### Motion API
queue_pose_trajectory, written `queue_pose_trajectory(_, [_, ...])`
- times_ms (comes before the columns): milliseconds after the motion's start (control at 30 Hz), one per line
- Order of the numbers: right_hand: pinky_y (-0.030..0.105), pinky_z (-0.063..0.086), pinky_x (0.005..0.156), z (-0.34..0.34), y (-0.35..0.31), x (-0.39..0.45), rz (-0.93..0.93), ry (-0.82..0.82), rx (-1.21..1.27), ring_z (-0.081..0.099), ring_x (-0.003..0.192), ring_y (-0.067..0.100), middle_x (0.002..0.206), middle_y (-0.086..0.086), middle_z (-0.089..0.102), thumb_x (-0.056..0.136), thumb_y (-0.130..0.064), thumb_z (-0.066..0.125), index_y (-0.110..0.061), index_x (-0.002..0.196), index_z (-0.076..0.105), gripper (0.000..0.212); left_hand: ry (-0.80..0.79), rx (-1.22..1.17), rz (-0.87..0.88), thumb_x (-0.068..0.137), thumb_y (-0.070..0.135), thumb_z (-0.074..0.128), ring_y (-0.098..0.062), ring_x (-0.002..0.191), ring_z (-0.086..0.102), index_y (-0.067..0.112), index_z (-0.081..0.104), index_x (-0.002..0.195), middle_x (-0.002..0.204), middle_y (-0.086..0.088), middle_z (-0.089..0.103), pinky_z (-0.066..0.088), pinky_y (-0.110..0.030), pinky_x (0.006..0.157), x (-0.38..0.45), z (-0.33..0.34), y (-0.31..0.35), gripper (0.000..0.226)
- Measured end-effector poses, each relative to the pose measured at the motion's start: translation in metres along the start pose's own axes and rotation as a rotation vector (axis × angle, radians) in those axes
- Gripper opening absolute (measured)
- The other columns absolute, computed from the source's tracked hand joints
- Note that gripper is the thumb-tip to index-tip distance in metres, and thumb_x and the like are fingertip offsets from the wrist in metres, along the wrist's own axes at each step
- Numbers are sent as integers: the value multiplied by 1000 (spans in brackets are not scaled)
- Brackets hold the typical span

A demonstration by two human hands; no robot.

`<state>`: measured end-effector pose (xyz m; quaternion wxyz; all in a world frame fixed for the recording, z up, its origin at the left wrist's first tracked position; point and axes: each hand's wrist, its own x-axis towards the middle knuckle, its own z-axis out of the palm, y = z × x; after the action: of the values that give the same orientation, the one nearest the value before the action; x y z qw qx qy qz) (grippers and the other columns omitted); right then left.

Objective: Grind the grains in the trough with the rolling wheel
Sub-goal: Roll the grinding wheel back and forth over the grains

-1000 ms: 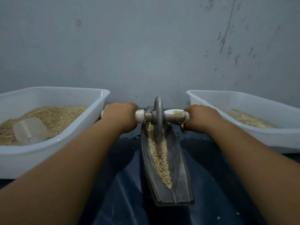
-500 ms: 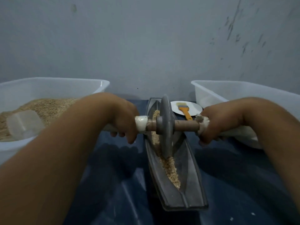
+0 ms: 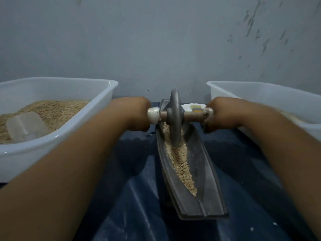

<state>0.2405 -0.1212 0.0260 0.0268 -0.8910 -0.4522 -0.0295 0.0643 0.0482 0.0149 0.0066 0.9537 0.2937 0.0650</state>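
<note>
Wheel [image 3: 175,119] axle — both hands [image 3: 133,115] gripping, arms outstretched

Hands [image 3: 133,115] on wheel [image 3: 175,119] – trough [image 3: 205,171]

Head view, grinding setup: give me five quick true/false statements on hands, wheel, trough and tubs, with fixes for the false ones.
1. Both hands grip the axle, left hand and right hand on either side of the wheel. True.
2. The wheel lies flat beside the trough. False: it stands upright in the trough, on the grains.
3. The left tub holds grain and a clear scoop. True.
4. The trough is empty. False: grains run along its channel.
5. The scoop sits in the right tub. False: it is in the left tub.
</note>
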Motion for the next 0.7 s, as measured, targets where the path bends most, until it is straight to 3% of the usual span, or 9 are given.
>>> queue_pose_trajectory(67, [25,49,53,-14,5,-8,-34,-338,126,66,56,14,64,-2,70,55,-46,86,-28,78,71,32,-274,-16,38,72,20,78,-8,46,58,23,57,76,66,2,60,43,-23,49,-3,-14,2,21])
queue_pose_trajectory(133, [25,51,53,-16,7,-12,-53,-408,145,68,56,13,65,-3,72,53,-47,86,-38,77,71,29,-354,-26,48,72,20,78,-5,39,55,24,58,76,65,1,62,41,-20,41,-7,-18,6,21])
queue_pose_trajectory(233, [30,49,58,2,9,-1,-45,-126,65,67,67,21,70,-2,69,63,-39,83,-26,75,65,24,-150,-28,11,73,25,77,-13,60,57,26,53,73,73,2,59,41,-25,52,-4,-10,8,24])
queue_pose_trajectory(333, [29,33,55,27,2,7,8,322,-74,54,70,22,73,-6,57,71,-34,70,-27,79,57,16,271,94,-11,78,31,67,-21,72,54,28,55,84,76,5,54,42,-32,67,-1,9,10,14])
queue_pose_trajectory(400, [28,28,53,30,-1,7,16,408,-88,51,70,23,73,-6,55,73,-32,69,-27,83,57,16,435,159,-3,80,28,62,-23,73,50,27,54,87,73,6,49,38,-33,68,0,17,11,10])
queue_pose_trajectory(433, [27,30,52,24,-1,7,6,330,-54,54,69,21,74,-6,58,72,-32,72,-26,83,58,19,394,150,-8,80,27,62,-23,74,51,27,54,86,72,5,48,39,-33,68,-1,15,10,11])
queue_pose_trajectory(500, [25,40,52,4,3,2,-38,12,75,62,63,17,70,-4,66,67,-37,81,-24,81,64,26,126,49,12,75,25,70,-20,71,56,26,55,82,75,4,55,42,-30,66,-1,4,7,16])
queue_pose_trajectory(600, [25,49,52,-17,3,-12,-90,-382,172,65,52,14,62,-1,69,46,-52,83,-20,83,71,50,-293,-46,55,70,23,79,-8,47,59,24,59,75,65,4,62,42,-20,47,-6,-14,5,21])
queue_pose_trajectory(700, [27,51,55,-14,4,-11,-80,-329,135,68,58,15,66,-1,71,50,-49,84,-24,83,71,43,-326,-84,41,70,24,79,-6,42,57,24,59,74,60,4,62,42,-20,44,-7,-15,5,20])
